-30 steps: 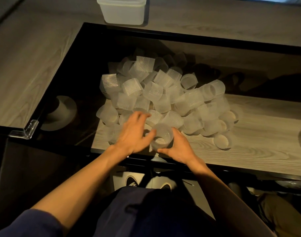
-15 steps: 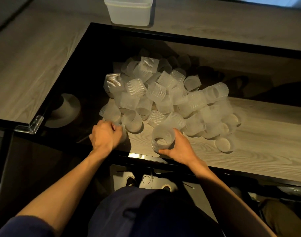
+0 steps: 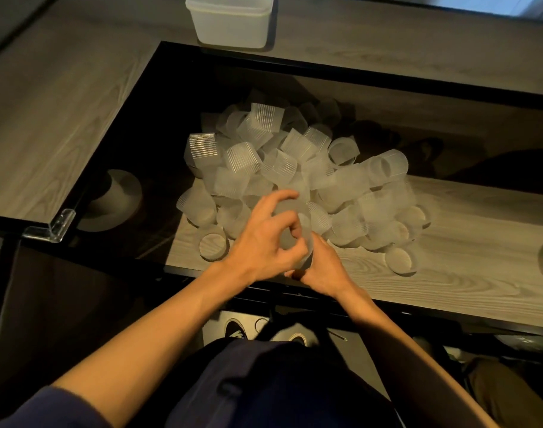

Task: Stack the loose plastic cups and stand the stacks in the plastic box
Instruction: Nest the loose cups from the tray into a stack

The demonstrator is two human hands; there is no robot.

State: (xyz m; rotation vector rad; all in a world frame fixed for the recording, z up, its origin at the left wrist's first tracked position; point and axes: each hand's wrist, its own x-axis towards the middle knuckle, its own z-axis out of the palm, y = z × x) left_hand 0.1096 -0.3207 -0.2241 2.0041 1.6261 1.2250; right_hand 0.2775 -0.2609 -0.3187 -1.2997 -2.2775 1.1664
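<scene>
A heap of loose ribbed translucent plastic cups (image 3: 298, 171) lies on the wooden shelf (image 3: 449, 273) under the glass top. Near the shelf's front edge my right hand (image 3: 322, 267) grips a cup stack (image 3: 305, 239) from the right side. My left hand (image 3: 264, 239) sits over the stack's mouth, fingers curled around a cup that it presses into the stack; that cup is mostly hidden by the fingers. The translucent plastic box (image 3: 231, 21) stands at the far edge of the table, well beyond the heap.
A single cup (image 3: 213, 247) stands mouth-up left of my hands, and another cup (image 3: 400, 259) at the right. A black frame borders the recess. A clear corner guard (image 3: 49, 227) sticks out at the left. My shoes show below the shelf.
My left hand picked a cup from the heap's left side and came right onto the stack. My right hand kept hold of the stack in about the same spot.
</scene>
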